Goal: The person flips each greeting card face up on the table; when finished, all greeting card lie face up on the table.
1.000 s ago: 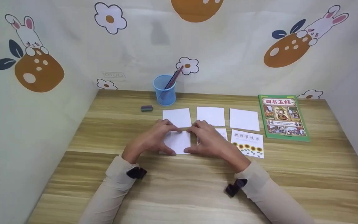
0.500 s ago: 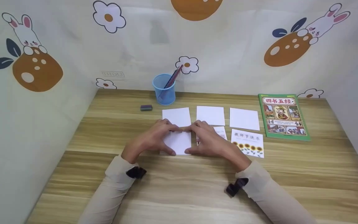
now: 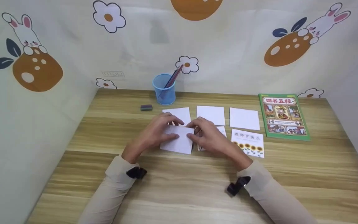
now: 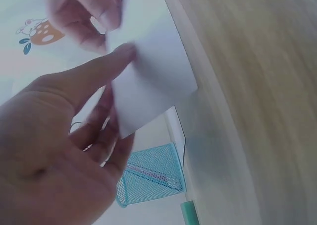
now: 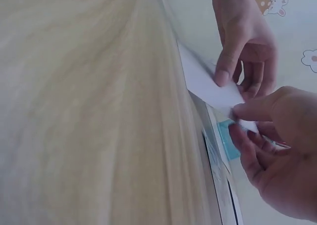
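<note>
A square white card [image 3: 176, 145] is tilted up off the wooden table, its far edge raised and its near edge low. My left hand [image 3: 153, 133] pinches it at the far left, thumb over the face and fingers behind; the left wrist view shows this thumb lying across the card [image 4: 153, 81]. With thumb and fingertips, my right hand [image 3: 211, 136] pinches the far right corner, as the right wrist view also shows. Partly hidden behind the right hand lies a printed card [image 3: 222, 129]. To its right is a card with sunflowers and Chinese characters [image 3: 247, 143].
Behind the hands lie three blank white cards, at left [image 3: 179, 112], middle [image 3: 210, 115] and right [image 3: 244, 119]. A blue mesh cup [image 3: 165, 95] with pencils stands near the back wall, beside a small dark striped block [image 3: 146, 107]. A green-bordered book [image 3: 300, 132] lies at right.
The white card lay flat between both hands; its far edge is now lifted. Both thumbs have moved from the near edge up onto the card's face.
</note>
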